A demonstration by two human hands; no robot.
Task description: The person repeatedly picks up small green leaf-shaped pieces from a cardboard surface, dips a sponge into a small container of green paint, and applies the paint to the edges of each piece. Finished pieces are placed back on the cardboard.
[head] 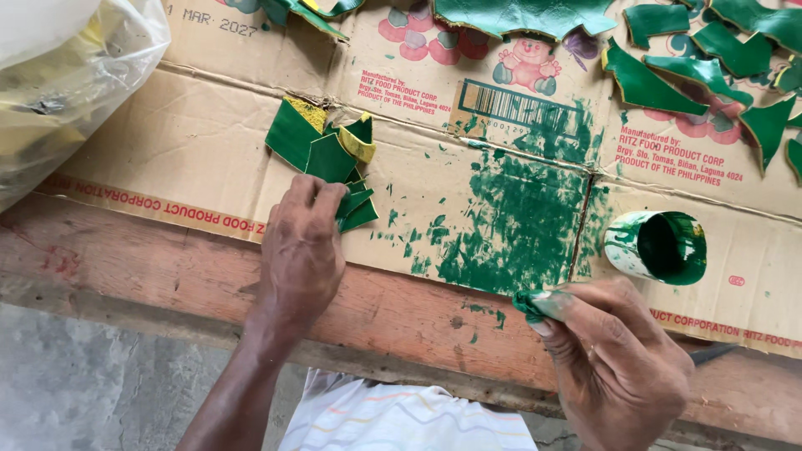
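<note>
Left hand (302, 246): fingertips pressing the green-painted pieces (330, 150), nothing held. Right hand (614, 351): grip pinching a paint-soaked rag (535, 302). Finished shards (693, 71) drying; paint cup (658, 246) nearby.

Bare forearms without sleeves, green paint on the right grip (614, 351), white faintly striped garment (401, 418) below.

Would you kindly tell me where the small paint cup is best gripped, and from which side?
Grip the paint cup around its outer wall, coming from above. It lies tipped with its open mouth facing right, wet green paint inside, and smears on the wall, so keep fingers off the rim. The right hand is nearest.
</note>
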